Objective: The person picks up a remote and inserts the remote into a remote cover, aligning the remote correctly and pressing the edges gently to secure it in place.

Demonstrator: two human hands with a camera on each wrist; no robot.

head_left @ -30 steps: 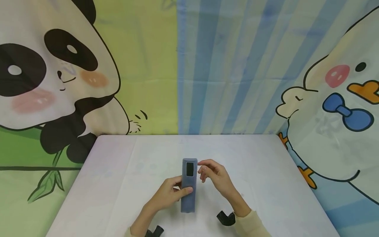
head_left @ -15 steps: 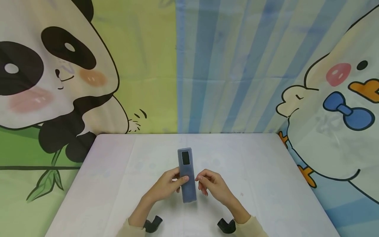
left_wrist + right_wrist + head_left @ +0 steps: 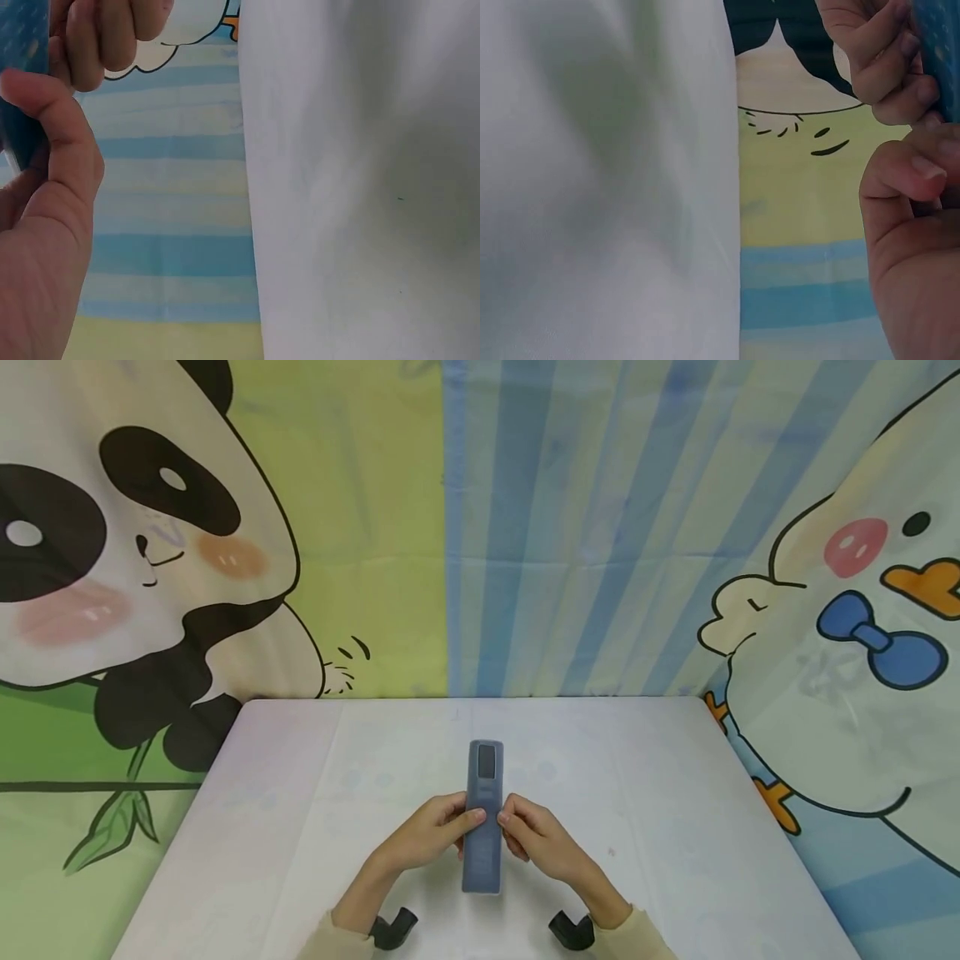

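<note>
A long, slim blue-grey box (image 3: 482,852) with a dark window near its top end is held over the table, its window face up. My left hand (image 3: 429,837) grips it at the left side, thumb across the face and fingers behind. At the opposite edge, the curled thumb and forefinger of my right hand (image 3: 542,839) pinch the side about mid-length. The left wrist view catches only part of the box (image 3: 19,112), which looks blue with pale specks there. In the right wrist view the box (image 3: 941,60) is cut off at the corner, so the right fingertips' contact is partly hidden.
A white-covered table (image 3: 360,760) lies under both hands. Dark curved wrist mounts (image 3: 395,928) sit beside the cuffs. Behind the table hangs a printed curtain (image 3: 525,527) with a panda and a white bird.
The box dipped toward the left and nearer the back, then straightened and moved slightly right. My right hand, first by its upper edge, lowered and closed in on its right side.
</note>
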